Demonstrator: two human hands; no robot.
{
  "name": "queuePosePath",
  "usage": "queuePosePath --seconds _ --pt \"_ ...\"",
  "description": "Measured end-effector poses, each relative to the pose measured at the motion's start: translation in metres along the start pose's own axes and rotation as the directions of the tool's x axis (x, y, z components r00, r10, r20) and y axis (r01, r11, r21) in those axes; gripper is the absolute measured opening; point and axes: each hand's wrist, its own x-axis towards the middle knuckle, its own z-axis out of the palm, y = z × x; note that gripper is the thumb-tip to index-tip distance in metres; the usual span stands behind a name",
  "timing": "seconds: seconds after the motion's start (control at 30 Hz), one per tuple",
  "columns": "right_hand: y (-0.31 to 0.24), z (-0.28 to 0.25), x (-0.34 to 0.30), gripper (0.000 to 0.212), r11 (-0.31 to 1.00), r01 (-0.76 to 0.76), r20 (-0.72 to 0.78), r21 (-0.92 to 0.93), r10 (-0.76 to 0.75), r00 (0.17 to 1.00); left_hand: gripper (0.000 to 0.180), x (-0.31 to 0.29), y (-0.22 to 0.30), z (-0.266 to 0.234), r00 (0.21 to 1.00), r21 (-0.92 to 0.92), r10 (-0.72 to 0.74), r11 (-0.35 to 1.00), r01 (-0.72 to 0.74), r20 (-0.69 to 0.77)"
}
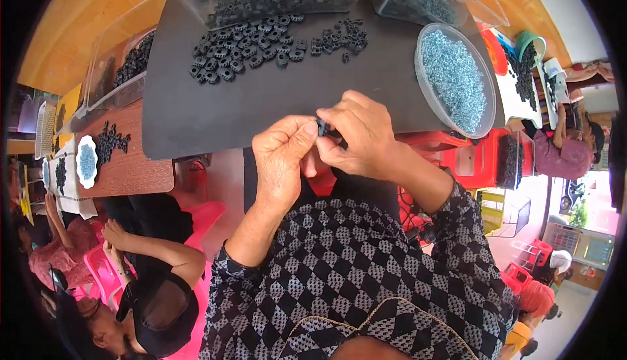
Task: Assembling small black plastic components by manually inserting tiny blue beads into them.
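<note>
Just beyond the near edge of the dark table (pixel 196 125), my two hands meet over my lap. A small black plastic part (pixel 322 127) is pinched between their fingertips. My left hand (pixel 284 151) grips it with thumb and forefinger, while my right hand (pixel 359 131) closes on its other side. The fingers cover much of the part, so its full shape is hidden. Farther back on the table lies a pile of chunky black plastic pieces (pixel 245 50). A smaller group of little black pieces (pixel 343 39) sits to its right.
A round clear tub (pixel 490 102) of small bluish metallic pieces stands at the right table edge. Clear bins (pixel 189 7) line the back. People sit nearby, one (pixel 157 295) at my left by a brown table (pixel 144 164). Red plastic stools (pixel 467 161) stand at right.
</note>
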Motion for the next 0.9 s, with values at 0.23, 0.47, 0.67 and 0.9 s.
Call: queuePosePath --seconds 0.23,0.47,0.67,0.9 --pt "0.018 -0.042 0.017 0.037 0.977 -0.046 0.073 -0.210 0.062 0.995 0.009 0.016 0.006 -0.014 0.946 0.642 0.324 0.726 -0.245 -0.005" --pt "0.109 -0.120 0.077 0.026 0.825 -0.191 -0.282 -0.532 0.041 0.958 0.026 0.067 0.028 -0.029 0.644 0.893 0.673 -0.057 -0.446 0.365" --pt "0.158 -0.147 0.114 0.040 0.693 -0.246 -0.205 -0.678 0.144 0.968 0.028 0.096 0.022 -0.013 0.636 0.828 0.531 -0.388 -0.405 0.560" --pt "0.134 -0.112 0.089 0.035 0.735 -0.054 -0.199 -0.675 -0.111 0.974 0.016 0.108 0.017 -0.017 0.646 0.776 0.452 -0.491 -0.395 0.615"
